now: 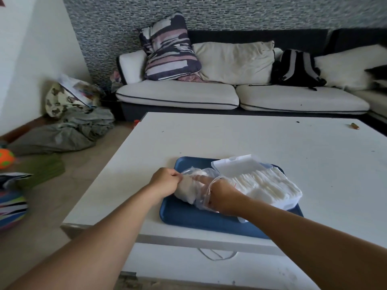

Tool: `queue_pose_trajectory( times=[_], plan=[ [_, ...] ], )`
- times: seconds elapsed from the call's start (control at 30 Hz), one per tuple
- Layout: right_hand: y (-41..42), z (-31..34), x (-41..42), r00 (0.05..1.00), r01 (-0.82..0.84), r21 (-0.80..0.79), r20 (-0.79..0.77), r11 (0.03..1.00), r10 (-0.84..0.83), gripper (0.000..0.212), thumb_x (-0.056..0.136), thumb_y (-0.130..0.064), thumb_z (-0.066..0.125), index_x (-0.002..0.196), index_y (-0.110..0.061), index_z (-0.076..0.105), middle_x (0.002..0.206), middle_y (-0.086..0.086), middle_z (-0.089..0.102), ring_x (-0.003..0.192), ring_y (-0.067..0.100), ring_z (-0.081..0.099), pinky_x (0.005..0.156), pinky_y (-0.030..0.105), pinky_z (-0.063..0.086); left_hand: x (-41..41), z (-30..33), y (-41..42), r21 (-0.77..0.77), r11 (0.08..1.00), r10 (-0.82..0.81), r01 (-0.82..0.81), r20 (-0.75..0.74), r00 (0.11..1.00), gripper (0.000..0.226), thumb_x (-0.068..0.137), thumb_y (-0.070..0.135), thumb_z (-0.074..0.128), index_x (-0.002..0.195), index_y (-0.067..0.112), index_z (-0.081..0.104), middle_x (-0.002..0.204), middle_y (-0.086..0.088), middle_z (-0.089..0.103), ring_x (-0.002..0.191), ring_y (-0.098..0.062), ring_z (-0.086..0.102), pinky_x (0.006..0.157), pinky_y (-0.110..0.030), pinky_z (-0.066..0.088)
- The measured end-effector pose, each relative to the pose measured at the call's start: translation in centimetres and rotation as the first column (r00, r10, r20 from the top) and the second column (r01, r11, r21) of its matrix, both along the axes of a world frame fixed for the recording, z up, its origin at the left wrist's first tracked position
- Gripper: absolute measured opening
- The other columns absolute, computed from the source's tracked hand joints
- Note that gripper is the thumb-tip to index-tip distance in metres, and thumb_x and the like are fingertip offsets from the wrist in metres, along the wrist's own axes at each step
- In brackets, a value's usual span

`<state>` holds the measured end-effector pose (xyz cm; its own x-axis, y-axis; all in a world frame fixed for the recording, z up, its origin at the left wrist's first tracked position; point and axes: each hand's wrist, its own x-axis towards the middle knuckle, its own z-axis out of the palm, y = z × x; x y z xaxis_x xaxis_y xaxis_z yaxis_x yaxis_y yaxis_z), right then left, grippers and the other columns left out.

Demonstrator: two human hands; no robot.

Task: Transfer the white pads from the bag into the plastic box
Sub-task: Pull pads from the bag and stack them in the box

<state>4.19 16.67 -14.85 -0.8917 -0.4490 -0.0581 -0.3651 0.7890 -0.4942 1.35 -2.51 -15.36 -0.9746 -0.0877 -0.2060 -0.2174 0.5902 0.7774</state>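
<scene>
A clear plastic bag (193, 174) holding white pads (185, 194) lies on the left half of a blue tray (188, 216). My left hand (165, 181) pinches the bag's left edge. My right hand (222, 195) reaches into the bag's open mouth, its fingers inside the plastic; whether they hold a pad is hidden. Right of the bag stands the clear plastic box (291, 203), filled with several white pads (268, 183). Its lid (236, 165) is tilted open at the back.
The tray sits near the front of a white table (251, 141). A small brown object (355, 126) lies at the table's far right. A sofa with cushions and a black backpack (297, 69) stands behind. Clothes, bags and an orange ball (6, 158) lie on the floor at left.
</scene>
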Motion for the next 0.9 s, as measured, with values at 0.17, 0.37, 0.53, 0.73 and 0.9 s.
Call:
queue_pose_trajectory(
  times=[0.17, 0.37, 0.53, 0.73, 0.9],
  plan=[
    [-0.1, -0.4, -0.7, 1.000, 0.026, -0.170, -0.006, 0.985, -0.028, 0.051, 0.094, -0.008, 0.062, 0.142, -0.022, 0.051, 0.102, 0.004, 0.068, 0.076, 0.012, 0.067, 0.074, 0.026, 0.059, -0.2, 1.1, 0.3, 0.185, 0.981, 0.045, -0.060, 0.084, 0.995, 0.012, 0.091, 0.018, 0.066, 0.089, 0.014, 0.077, 0.098, -0.008, 0.076, 0.097, -0.024, 0.069, 0.095, -0.040, 0.056],
    [-0.6, 0.5, 0.6, 0.990, 0.015, -0.248, -0.129, 0.969, -0.048, 0.037, 0.092, -0.015, 0.068, 0.128, -0.022, 0.064, 0.095, -0.007, 0.061, 0.077, 0.007, 0.060, 0.075, 0.023, 0.054, -0.3, 1.2, 0.5, 0.193, 0.968, 0.130, -0.163, 0.169, 0.977, 0.017, 0.093, 0.014, 0.063, 0.102, 0.002, 0.071, 0.103, -0.016, 0.073, 0.094, -0.029, 0.071, 0.081, -0.044, 0.063],
    [-0.6, 0.6, 1.0, 0.985, 0.035, -0.099, -0.164, 0.994, -0.051, 0.028, 0.089, -0.028, 0.071, 0.116, -0.020, 0.071, 0.095, -0.013, 0.057, 0.085, 0.007, 0.054, 0.085, 0.027, 0.052, -0.2, 1.0, 0.8, 0.068, 0.986, 0.140, -0.153, 0.165, 0.976, 0.018, 0.093, 0.017, 0.061, 0.100, 0.004, 0.070, 0.099, -0.014, 0.073, 0.092, -0.030, 0.071, 0.083, -0.041, 0.062],
    [-0.4, -0.1, 1.0, 0.988, -0.045, 0.043, -0.147, 0.998, 0.050, 0.036, 0.089, -0.034, 0.070, 0.122, -0.019, 0.066, 0.099, -0.011, 0.051, 0.088, 0.011, 0.049, 0.088, 0.032, 0.053, 0.0, 0.3, 1.2, -0.038, 0.999, 0.005, -0.002, 0.090, 0.996, 0.019, 0.094, 0.017, 0.058, 0.090, 0.014, 0.076, 0.098, -0.003, 0.071, 0.095, -0.022, 0.064, 0.073, -0.028, 0.047],
    [-0.6, 0.1, 1.0, 0.996, -0.046, 0.026, -0.070, 0.999, 0.047, 0.035, 0.089, -0.029, 0.071, 0.120, -0.014, 0.063, 0.100, -0.004, 0.049, 0.088, 0.015, 0.047, 0.084, 0.029, 0.046, -0.4, -0.1, 1.3, -0.087, 0.990, 0.114, -0.112, 0.016, 0.993, 0.023, 0.095, 0.014, 0.053, 0.095, 0.014, 0.076, 0.106, -0.005, 0.070, 0.098, -0.025, 0.064, 0.080, -0.030, 0.051]
  ],
)
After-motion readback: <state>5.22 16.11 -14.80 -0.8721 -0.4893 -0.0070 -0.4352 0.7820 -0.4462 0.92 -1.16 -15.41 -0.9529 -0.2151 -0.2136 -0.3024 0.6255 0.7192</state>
